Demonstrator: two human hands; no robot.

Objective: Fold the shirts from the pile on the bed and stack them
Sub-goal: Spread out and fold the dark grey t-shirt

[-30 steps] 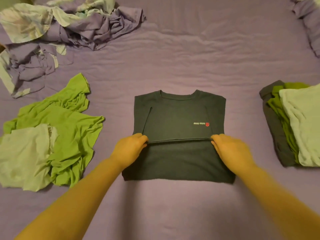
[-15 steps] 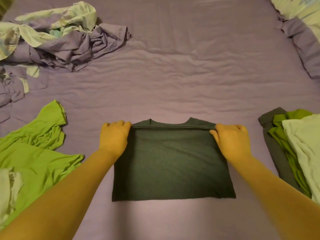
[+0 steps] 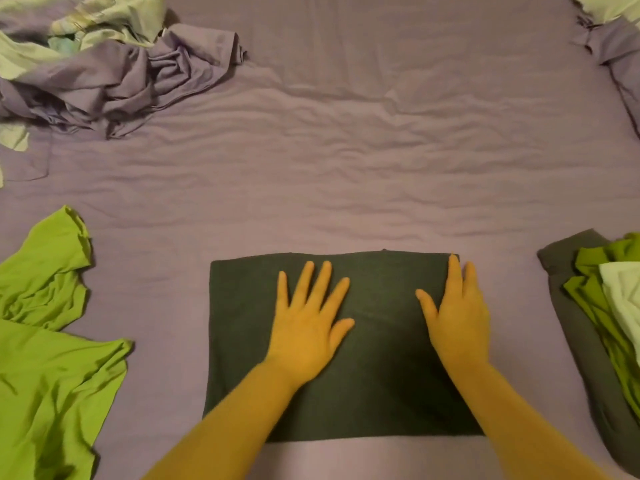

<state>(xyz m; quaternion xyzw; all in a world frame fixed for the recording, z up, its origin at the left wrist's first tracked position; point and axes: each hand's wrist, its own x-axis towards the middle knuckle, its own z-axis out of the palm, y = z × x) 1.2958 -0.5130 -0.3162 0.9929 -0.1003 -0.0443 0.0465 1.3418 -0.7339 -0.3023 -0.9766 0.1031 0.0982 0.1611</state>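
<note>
One dark grey knit shirt [image 3: 374, 382], folded down to a flat rectangle, lies near me in the middle of the purple sheeted bed [image 3: 346, 168]. My left hand [image 3: 308, 327] rests on its centre with the fingers spread and straight, gripping nothing. My right hand [image 3: 457, 313] lies flat near its far right corner, fingers straight and together, also holding nothing; I judge both are pressing the fold smooth. To the right sits the stack of folded shirts [image 3: 599, 313]: a grey one at the bottom, bright green above it, pale green on top, so three look finished. This dark one seems ready to go onto that stack. To the left the loose bright green shirts [image 3: 52, 358] lie crumpled and unfolded; how many I cannot tell. At the far left lies a rumpled purple and pale green bedding heap [image 3: 104, 64].
</note>
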